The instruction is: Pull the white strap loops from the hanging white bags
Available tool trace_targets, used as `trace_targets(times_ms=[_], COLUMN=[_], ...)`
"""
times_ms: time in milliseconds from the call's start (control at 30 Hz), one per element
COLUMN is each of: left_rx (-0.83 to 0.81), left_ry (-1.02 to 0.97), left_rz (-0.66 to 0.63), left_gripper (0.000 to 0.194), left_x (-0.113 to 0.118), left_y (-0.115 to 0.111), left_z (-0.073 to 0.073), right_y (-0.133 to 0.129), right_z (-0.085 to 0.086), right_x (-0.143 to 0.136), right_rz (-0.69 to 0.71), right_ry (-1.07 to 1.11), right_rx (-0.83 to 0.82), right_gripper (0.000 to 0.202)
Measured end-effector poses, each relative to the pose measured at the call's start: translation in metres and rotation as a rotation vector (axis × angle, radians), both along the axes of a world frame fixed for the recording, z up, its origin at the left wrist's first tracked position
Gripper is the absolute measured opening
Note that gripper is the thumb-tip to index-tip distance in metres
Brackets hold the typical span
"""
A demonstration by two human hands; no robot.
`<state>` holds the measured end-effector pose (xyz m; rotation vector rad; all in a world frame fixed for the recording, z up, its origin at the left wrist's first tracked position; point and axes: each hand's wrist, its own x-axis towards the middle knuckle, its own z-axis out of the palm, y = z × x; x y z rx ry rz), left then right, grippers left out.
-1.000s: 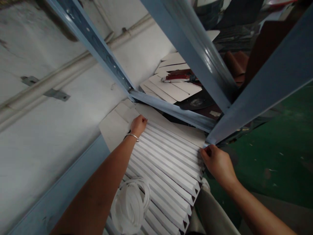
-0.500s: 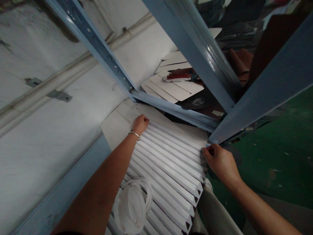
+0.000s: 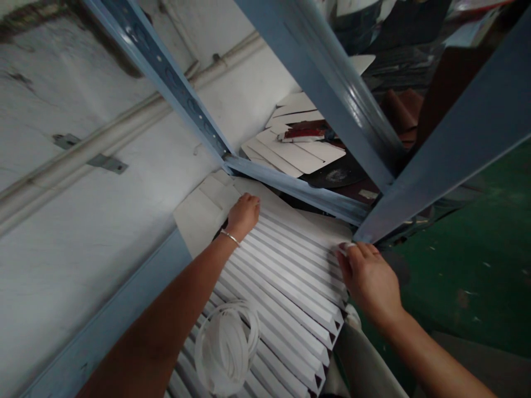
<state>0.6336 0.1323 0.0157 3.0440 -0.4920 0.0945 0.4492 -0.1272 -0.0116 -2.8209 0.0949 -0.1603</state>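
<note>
Rows of long white folded strips [image 3: 286, 265] lie side by side, with dark triangular gaps showing at their right ends. My left hand [image 3: 244, 213], a bracelet at its wrist, is closed at the left end of the farthest strip; its fingertips are partly hidden. At the opposite end, my right hand [image 3: 367, 273] pinches the white edge between thumb and fingers. Pale flat sheets [image 3: 199, 207] lie under and beyond the strips. A coil of white cord or band [image 3: 227, 348] rests on top of the rows, close to my body.
Blue metal posts [image 3: 332, 83] and a crossbar [image 3: 298, 188] frame the far side. Beyond the bar, more pale sheets [image 3: 286, 149] carry a red tool [image 3: 305, 134]. A white wall with a pipe [image 3: 95, 138] runs along the left; green floor [image 3: 468, 265] lies right.
My left hand has shifted slightly to the right along the far strip. My right hand has moved a little left, and its fingers have closed on the white edge.
</note>
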Motion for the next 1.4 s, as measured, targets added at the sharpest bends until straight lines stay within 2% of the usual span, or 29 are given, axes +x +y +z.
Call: trace_targets(times_ms=[67, 133, 200, 300, 433, 633, 733, 800, 900, 933, 1000, 1067, 1100, 1167, 1233, 1300, 1400], left_rx=[0.038, 0.086, 0.113, 0.101, 0.042, -0.006, -0.006, -0.02, -0.171, -0.235, -0.357, -0.478, -0.544, -0.681, -0.831, -0.986, -1.143], left_ry=[-0.008, 0.03, 0.051, 0.052, 0.081, 0.11, 0.09, 0.137, 0.107, 0.065, -0.014, -0.054, -0.063, -0.086, -0.082, -0.119, -0.246], left_rz=[-0.249, -0.349, -0.347, -0.324, -0.336, -0.31, -0.299, -0.291, -0.224, -0.188, -0.062, 0.17, 0.319, 0.601, 0.802, 0.938, 1.127], left_gripper=[0.037, 0.039, 0.039, 0.041, 0.042, 0.039, 0.036, 0.034, 0.044, 0.046, 0.044, 0.039, 0.038, 0.039, 0.039, 0.038, 0.032], left_x=[-0.024, -0.043, -0.053, -0.053, -0.042, -0.034, -0.034, -0.034, -0.048, -0.061, -0.104, -0.167, -0.203, -0.276, -0.343, -0.395, -0.445], left_y=[-0.007, -0.012, -0.013, -0.011, -0.003, 0.006, -0.003, -0.006, 0.012, 0.024, 0.053, 0.081, 0.091, 0.103, 0.098, 0.077, 0.03], left_z=[0.001, -0.002, -0.008, -0.017, -0.023, -0.023, -0.018, -0.01, 0.018, 0.03, 0.054, 0.07, 0.072, 0.065, 0.048, 0.028, 0.003], right_y=[0.017, 0.036, 0.051, 0.061, 0.058, 0.047, 0.034, 0.027, 0.028, 0.033, 0.052, 0.079, 0.093, 0.12, 0.14, 0.151, 0.156], right_z=[-0.002, -0.006, -0.011, -0.018, -0.021, -0.012, -0.01, -0.011, -0.005, -0.001, 0.009, 0.018, 0.021, 0.022, 0.018, 0.012, 0.0], right_x=[0.006, 0.015, 0.021, 0.024, 0.019, 0.011, 0.01, 0.011, 0.006, 0.001, -0.014, -0.033, -0.043, -0.059, -0.067, -0.066, -0.049], right_rz=[0.217, 0.316, 0.32, 0.296, 0.287, 0.237, 0.276, 0.302, 0.356, 0.418, 0.642, 0.936, 1.059, 1.213, 1.269, 1.285, 1.317], right_ry=[-0.174, -0.201, -0.148, -0.092, -0.096, -0.085, -0.055, -0.034, -0.062, -0.089, -0.128, -0.131, -0.132, -0.161, -0.208, -0.253, -0.288], right_rx=[0.045, 0.074, 0.078, 0.083, 0.089, 0.07, 0.093, 0.112, 0.157, 0.193, 0.272, 0.284, 0.25, 0.142, 0.054, 0.011, -0.009], right_gripper=[0.033, 0.037, 0.04, 0.046, 0.049, 0.043, 0.038, 0.037, 0.041, 0.044, 0.058, 0.08, 0.092, 0.106, 0.102, 0.087, 0.064])
